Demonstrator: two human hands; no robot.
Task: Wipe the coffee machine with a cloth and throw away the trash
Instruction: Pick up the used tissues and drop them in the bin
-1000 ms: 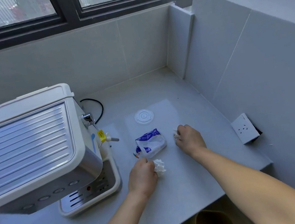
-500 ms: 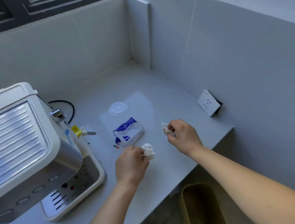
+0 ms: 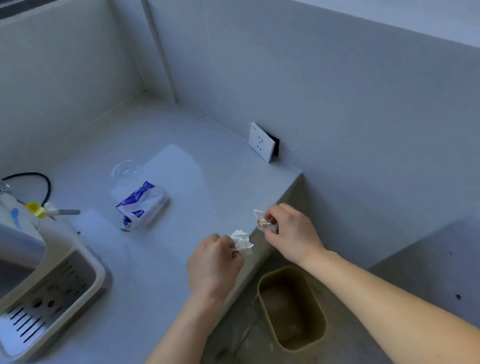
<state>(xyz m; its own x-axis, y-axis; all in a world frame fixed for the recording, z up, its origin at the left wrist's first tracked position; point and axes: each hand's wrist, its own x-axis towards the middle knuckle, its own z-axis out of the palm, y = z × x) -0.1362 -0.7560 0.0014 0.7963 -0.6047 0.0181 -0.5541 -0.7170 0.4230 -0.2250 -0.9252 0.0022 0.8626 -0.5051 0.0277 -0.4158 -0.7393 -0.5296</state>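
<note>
My left hand pinches a crumpled white tissue just above the counter's right front edge. My right hand holds a small crumpled scrap of wrapper a little past that edge. A tan trash bin stands on the floor below both hands. The white coffee machine sits at the left, with its drip tray and steam wand showing.
A blue-and-white tissue pack lies mid-counter, with a clear plastic lid behind it. A black cable loops behind the machine. A white wall socket sticks out from the right wall. The grey counter ends at the right.
Both hands lifted their scraps off the counter and moved right toward its edge. My view swung right and down, bringing the trash bin into sight below the hands.
</note>
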